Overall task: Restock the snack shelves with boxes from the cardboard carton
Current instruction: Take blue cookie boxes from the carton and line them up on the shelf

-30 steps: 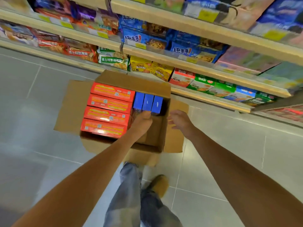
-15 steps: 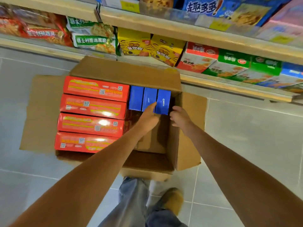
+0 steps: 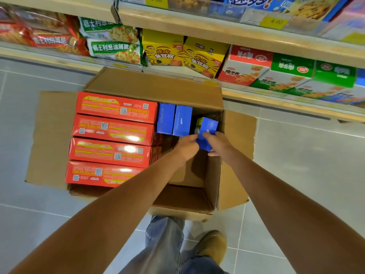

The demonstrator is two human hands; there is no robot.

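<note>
Step in hand: judged as lifting one blue box [image 3: 207, 133] out of the cardboard carton [image 3: 154, 86], floor-level, below the shelf.
Left hand [image 3: 187, 146]: fingers curled against the box's left side.
Right hand [image 3: 219, 144]: fingers closed over its right edge.
Box: tilted, beside two upright blue boxes [image 3: 173, 120]; red boxes [image 3: 112, 139] untouched.
Next move: likely needs a clean lift to the snack shelves [image 3: 256, 39].

Pale grey tiled floor [image 3: 296, 165] glinting under overhead light; wooden shelf edges [image 3: 227, 34] running across from ten to three o'clock.
</note>
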